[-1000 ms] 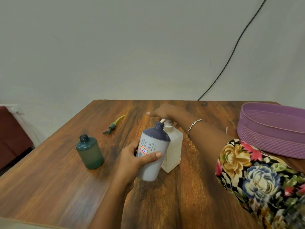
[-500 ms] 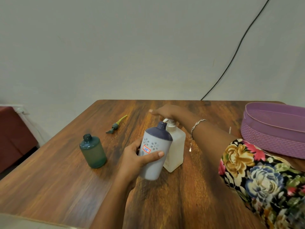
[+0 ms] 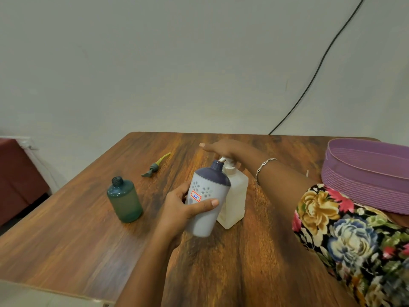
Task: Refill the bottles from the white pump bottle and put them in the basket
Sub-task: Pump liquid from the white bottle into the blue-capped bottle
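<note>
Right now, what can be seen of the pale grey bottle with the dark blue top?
The pale grey bottle looks like opaque plastic, with a dark blue shoulder and neck and no cap on. Its front bears pale flower prints and a small red-edged sticker with blue writing. It is tilted, its open neck leaning toward the spout of the white pump bottle beside it; whether the two touch is unclear. The left hand grips its body, thumb lying across the front just under the sticker.

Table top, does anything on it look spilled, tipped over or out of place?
No spill shows. A loose pump head lies on its side beyond the teal bottle, which stands uncapped. The grey bottle is tilted, but the left hand holds it at the spout of the white pump bottle, so that looks deliberate.
</note>
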